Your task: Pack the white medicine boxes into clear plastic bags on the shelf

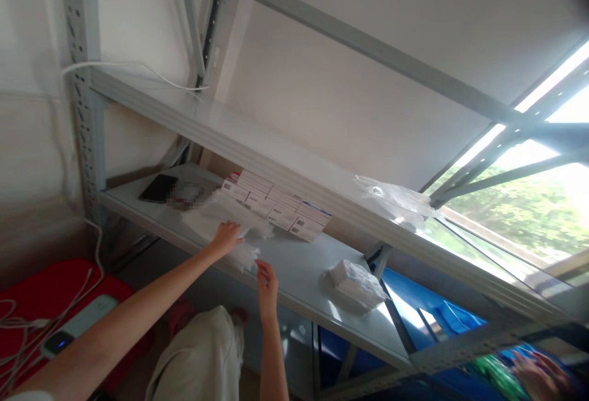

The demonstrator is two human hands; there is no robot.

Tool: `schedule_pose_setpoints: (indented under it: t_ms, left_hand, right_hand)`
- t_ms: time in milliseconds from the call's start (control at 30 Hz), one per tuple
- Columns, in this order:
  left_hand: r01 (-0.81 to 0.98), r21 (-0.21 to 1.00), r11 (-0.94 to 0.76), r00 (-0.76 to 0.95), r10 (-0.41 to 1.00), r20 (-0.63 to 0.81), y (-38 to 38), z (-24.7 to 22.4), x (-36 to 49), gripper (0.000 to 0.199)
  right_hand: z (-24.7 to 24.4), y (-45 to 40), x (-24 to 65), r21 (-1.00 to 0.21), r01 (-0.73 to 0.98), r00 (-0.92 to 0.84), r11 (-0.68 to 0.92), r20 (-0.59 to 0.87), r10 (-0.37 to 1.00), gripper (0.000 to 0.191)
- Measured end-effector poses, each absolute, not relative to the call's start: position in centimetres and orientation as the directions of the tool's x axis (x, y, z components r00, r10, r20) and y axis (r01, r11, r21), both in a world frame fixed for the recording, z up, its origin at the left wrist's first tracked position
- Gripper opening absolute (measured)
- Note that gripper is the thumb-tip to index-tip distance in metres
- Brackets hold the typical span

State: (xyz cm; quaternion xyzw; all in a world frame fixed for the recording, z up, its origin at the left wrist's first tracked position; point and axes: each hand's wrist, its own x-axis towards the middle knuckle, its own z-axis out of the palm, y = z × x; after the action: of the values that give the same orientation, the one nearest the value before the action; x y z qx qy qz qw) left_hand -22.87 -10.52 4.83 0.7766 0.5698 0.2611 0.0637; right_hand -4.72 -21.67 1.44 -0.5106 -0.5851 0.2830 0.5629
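A thin, whitish plastic bag (209,214) lies crumpled on the lower shelf, its near end hanging by the front edge. My left hand (227,236) is on it, fingers curled into the plastic. At the bag's right-hand edge, my right hand (267,277) pinches a corner between thumb and fingers. Just behind the bag stand printed white labels or cards (276,205) with small codes, leaning at the back of the shelf. A dark phone-like slab (159,188) lies at the shelf's left end, next to a blurred-out patch.
A plastic-wrapped white box (358,283) sits on the lower shelf's right part. Clear plastic bags (396,200) lie on the upper shelf (276,146). Lower left, a pale device (80,324) and white cables rest on a red surface. Another person's hand (540,373) shows lower right near green material.
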Motion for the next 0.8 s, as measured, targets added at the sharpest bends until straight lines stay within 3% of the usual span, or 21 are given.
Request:
schedule_pose_setpoints:
  t_ms: [267,567,667,800]
  left_hand:
    - [0.848,0.44,-0.295,0.155,0.933,0.326,-9.5,4.5,-23.6,0.021]
    - [0.823,0.487,-0.293,0.118,0.926,0.357,-11.5,9.5,-24.2,0.011]
    - [0.716,0.562,-0.414,0.194,0.891,0.41,-12.7,11.6,-22.0,0.012]
    - [0.428,0.68,-0.595,0.376,0.801,0.465,-15.5,13.4,-17.4,0.013]
  right_hand:
    - [-0.1,-21.2,-3.2,-0.948,0.147,0.128,0.284,0.303,0.944,0.034]
    - [-1.4,-20.6,-3.0,-0.953,0.12,0.07,0.279,0.288,0.955,0.035]
    - [-0.1,-20.5,-2.6,-0.966,0.037,0.09,0.255,0.258,0.962,0.043]
    - [3.2,-21.0,-1.2,-0.98,-0.054,0.219,0.19,0.174,0.96,0.053]
